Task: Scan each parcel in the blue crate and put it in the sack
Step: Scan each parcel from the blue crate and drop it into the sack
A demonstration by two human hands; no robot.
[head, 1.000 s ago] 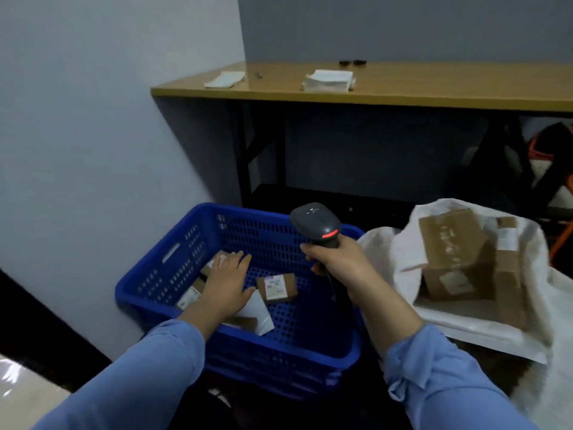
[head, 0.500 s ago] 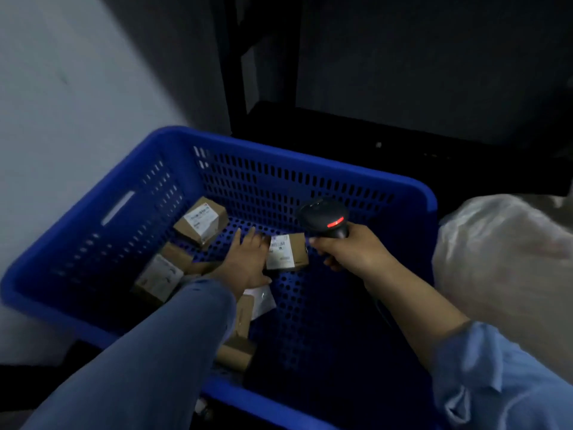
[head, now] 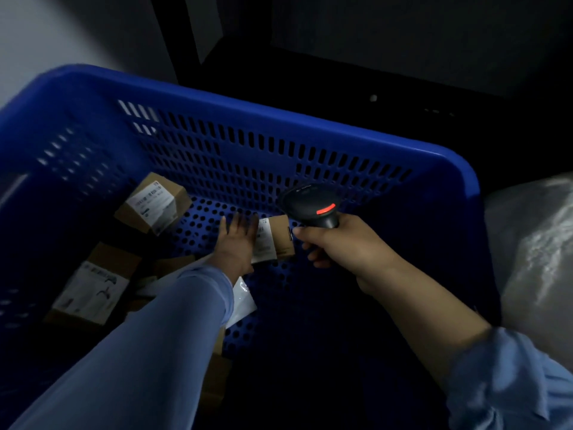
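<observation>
Fingers of the left hand [head: 237, 243] lie flat and spread, grasping nothing, touching the label side of a small brown cardboard parcel [head: 274, 240] on the perforated floor of the blue plastic crate [head: 279, 119]. Just beside it, the right hand [head: 341, 243] clenches a black handheld scanner [head: 310, 206] with a red strip. 2 more labelled cardboard boxes [head: 155, 201] lie left. A white sack [head: 536, 259] sits right of the crate.

We can make out white printed labels on the small parcel [head: 273, 240], the far box [head: 153, 201] and the near-left box [head: 93, 287], but none of their print is legible.
</observation>
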